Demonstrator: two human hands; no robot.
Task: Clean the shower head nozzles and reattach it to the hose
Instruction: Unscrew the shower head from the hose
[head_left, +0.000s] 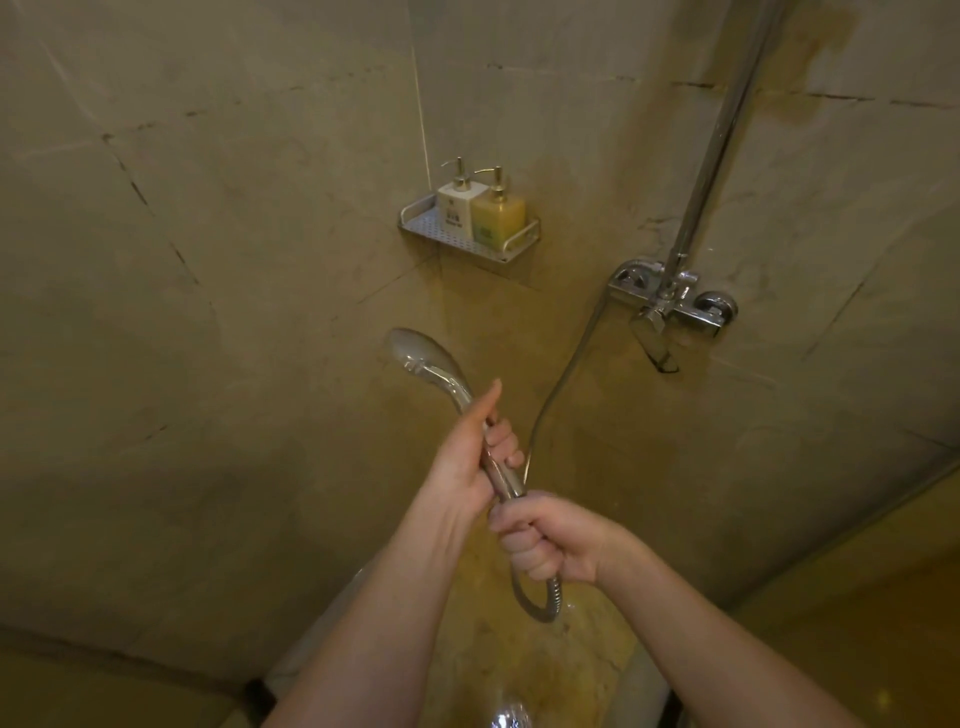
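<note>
A chrome shower head (421, 358) points up and to the left in front of the shower's corner, its back towards me, so the nozzles are hidden. My left hand (467, 457) grips its handle in the middle, thumb stretched along it. My right hand (545, 540) is wrapped round the joint where the handle's lower end meets the metal hose (550, 415). The hose loops out below my right fist and runs up to the wall mixer (670, 301).
A metal corner shelf (415, 221) carries a white and a yellow pump bottle. A chrome riser pipe (722, 124) climbs from the mixer at the right. A shiny round fitting (511, 714) shows at the bottom edge between my forearms. Tiled walls surround me.
</note>
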